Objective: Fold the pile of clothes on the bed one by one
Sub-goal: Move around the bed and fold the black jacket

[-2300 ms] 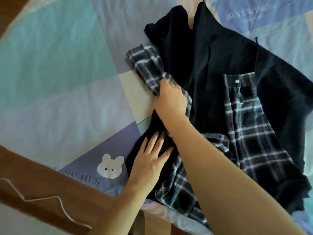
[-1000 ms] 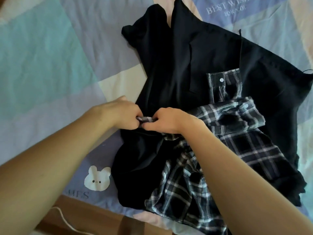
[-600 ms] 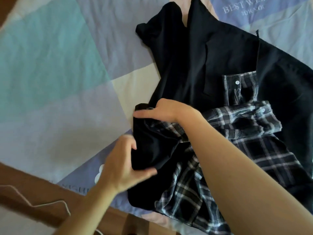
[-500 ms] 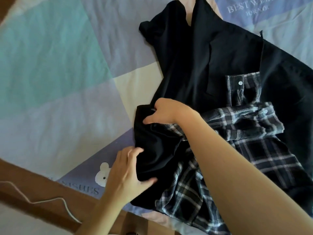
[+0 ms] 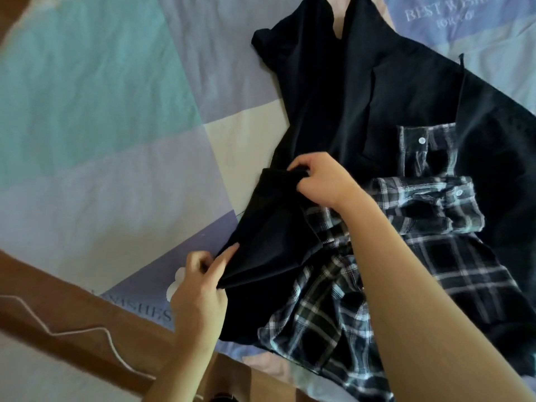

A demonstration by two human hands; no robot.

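Note:
A black garment (image 5: 377, 91) lies spread over the bed, with a dark plaid shirt (image 5: 452, 256) lying on its right part. The plaid sleeves are folded across the shirt, cuffs showing white buttons. My right hand (image 5: 322, 181) pinches the upper corner of a black fabric flap (image 5: 269, 233) at the garment's left edge. My left hand (image 5: 200, 291) pinches the lower edge of the same flap, near the bed's front edge. The flap is lifted off the bedsheet between both hands.
The bedsheet (image 5: 101, 126) is patchwork in teal, lilac and cream, with printed lettering (image 5: 441, 11) at the top right. A brown wooden bed frame (image 5: 72, 329) runs along the lower left, with a white cable (image 5: 87, 332) lying on it.
The plaid sleeve at the left was drawn in and folded over the shirt. Both hands then took hold of the black flap, and the left hand has slid down its edge.

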